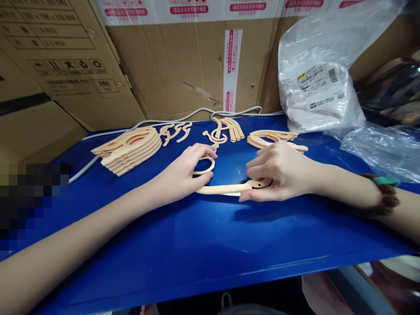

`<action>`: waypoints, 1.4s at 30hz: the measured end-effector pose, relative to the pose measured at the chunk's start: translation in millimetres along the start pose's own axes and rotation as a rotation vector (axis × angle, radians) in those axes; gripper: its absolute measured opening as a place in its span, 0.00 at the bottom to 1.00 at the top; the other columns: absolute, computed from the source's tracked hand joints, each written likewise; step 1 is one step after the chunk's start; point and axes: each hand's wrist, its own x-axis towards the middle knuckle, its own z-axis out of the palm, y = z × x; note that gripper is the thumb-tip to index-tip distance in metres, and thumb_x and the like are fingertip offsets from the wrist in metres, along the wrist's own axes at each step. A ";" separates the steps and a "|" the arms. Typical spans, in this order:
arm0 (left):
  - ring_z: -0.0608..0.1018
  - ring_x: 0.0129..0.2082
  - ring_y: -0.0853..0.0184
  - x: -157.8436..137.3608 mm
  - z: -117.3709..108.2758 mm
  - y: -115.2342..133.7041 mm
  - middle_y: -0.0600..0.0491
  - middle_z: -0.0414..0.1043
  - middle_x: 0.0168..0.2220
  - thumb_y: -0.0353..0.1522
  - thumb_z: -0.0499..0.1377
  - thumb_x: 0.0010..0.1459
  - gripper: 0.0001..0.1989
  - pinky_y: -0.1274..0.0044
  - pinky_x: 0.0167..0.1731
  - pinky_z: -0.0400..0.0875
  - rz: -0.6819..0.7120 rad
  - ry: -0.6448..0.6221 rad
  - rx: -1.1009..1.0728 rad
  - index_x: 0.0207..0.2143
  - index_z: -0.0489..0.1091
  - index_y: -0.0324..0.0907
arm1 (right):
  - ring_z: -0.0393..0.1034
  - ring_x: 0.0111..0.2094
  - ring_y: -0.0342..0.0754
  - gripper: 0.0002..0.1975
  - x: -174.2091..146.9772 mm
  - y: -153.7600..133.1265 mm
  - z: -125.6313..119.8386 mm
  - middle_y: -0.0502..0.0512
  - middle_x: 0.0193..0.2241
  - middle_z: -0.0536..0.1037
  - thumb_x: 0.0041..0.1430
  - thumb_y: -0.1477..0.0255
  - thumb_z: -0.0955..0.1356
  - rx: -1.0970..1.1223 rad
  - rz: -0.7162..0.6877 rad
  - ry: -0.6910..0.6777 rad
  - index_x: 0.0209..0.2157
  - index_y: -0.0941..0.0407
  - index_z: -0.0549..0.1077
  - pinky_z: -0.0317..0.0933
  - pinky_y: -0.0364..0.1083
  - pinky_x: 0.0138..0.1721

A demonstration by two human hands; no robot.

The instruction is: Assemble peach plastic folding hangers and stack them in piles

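Both hands hold a beige plastic clothes hanger (223,189) low over the blue table. My left hand (183,168) grips its left part, thumb and fingers around a rounded loop. My right hand (282,170) pinches the right end, where a small dark hole shows. The fingers hide part of the hanger. Just beyond my left fingertips lie a beige hook (216,136) and other curved parts. A stack of beige hanger pieces (272,134) sits right behind my right hand.
At the left stands a taller stack of hanger pieces (131,148), with several loose hooks (177,131) beside it. Straight bars (233,129) lie farther back. A grey cable (183,114) runs along the cardboard box (183,65). A white plastic bag (318,87) stands back right.
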 end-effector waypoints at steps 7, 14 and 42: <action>0.70 0.57 0.59 -0.4 1.4 1.2 0.47 0.68 0.53 0.35 0.58 0.60 0.15 0.64 0.59 0.63 0.010 0.056 -0.039 0.49 0.64 0.42 | 0.58 0.25 0.44 0.28 6.2 -11.3 1.8 0.49 0.20 0.66 0.63 0.48 0.61 0.054 -0.051 -0.023 0.22 0.56 0.67 0.47 0.45 0.31; 0.69 0.57 0.59 -0.6 1.9 3.9 0.46 0.67 0.54 0.36 0.57 0.62 0.14 0.64 0.59 0.63 0.032 0.042 0.025 0.50 0.63 0.43 | 0.58 0.29 0.45 0.24 8.9 -11.6 3.6 0.51 0.24 0.69 0.65 0.52 0.62 0.084 -0.096 -0.010 0.27 0.57 0.70 0.50 0.45 0.34; 0.68 0.57 0.60 -4.1 4.2 7.6 0.47 0.66 0.55 0.38 0.48 0.69 0.15 0.66 0.59 0.62 0.047 -0.005 0.120 0.54 0.62 0.41 | 0.65 0.34 0.47 0.18 8.9 -30.6 1.8 0.55 0.34 0.73 0.66 0.58 0.64 -0.035 -0.118 -0.031 0.38 0.59 0.72 0.56 0.45 0.34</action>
